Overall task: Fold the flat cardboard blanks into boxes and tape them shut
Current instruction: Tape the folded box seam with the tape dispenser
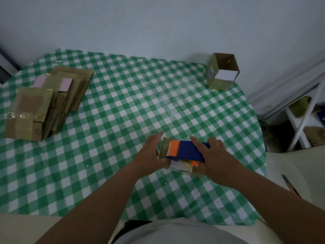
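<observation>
1. Head view, centre: a small brown cardboard box (pixel 177 167), partly wrapped in glossy tape, sits on the green-and-white checked tablecloth (pixel 123 103) near the table's front edge, between the two hands.
2. Lying on top of this box is a blue and orange plastic tape dispenser (pixel 184 150), its orange end pointing toward the person's left.
3. The right hand (pixel 213 155) grasps the blue body of the dispenser from above, index finger stretched along its top and the other fingers curled over its far side.
4. The left hand (pixel 151 152) is released, fingers straight and held together, its palm laid flat against the left side of the box, next to the dispenser's orange end.
5. Left rear of the table: a stack of flattened brown cardboard blanks (pixel 47 101), several bearing tape strips and two showing pale pink patches, lies well apart from the hands.
6. Right rear corner: an assembled brown cardboard box, open at the top (pixel 222 72), stands upright near the wall with a white inner face visible.
7. Far right, off the table: a white slatted frame (pixel 304 120) stands in shadow; what lies behind it cannot be told.
</observation>
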